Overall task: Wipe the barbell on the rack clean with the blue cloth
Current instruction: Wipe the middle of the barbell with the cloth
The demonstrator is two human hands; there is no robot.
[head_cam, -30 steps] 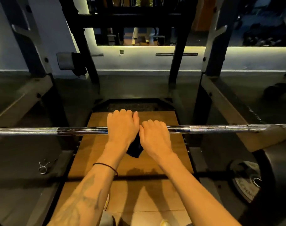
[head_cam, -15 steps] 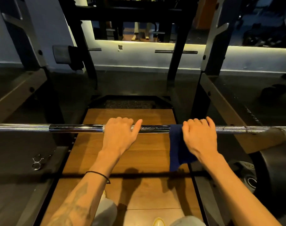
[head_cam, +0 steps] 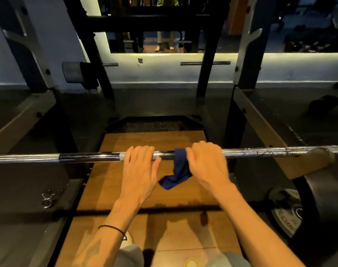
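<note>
A: Where is the blue cloth (head_cam: 178, 170) against the fingers?

B: At centre frame, draped over the barbell (head_cam: 87, 158), which runs straight across the middle of the picture. The right hand (head_cam: 206, 164) has its fingers curled over the bar with the cloth pinned under them; the loose end hangs out at the hand's left edge and bunches just below the bar. The left hand (head_cam: 139, 168) sits just left of the cloth, fingers curled over the bare steel, thumb lying along the bar towards the cloth without touching it.

A: What lies around them?

B: A wooden platform (head_cam: 125, 191) under both hands. A metal collar clip (head_cam: 47, 199) lies on the dark floor at lower left. Weight plates (head_cam: 291, 212) lie at lower right. Black rack uprights (head_cam: 247, 54) stand in the upper half, with a mirror (head_cam: 308, 26) behind them.

A: Anything hard to make out?

B: The right hand is blurred, so its fingertips beyond the bar are not visible. The bar's ends are cut off at both edges, and a large dark disc at lower right is only partly in frame.
</note>
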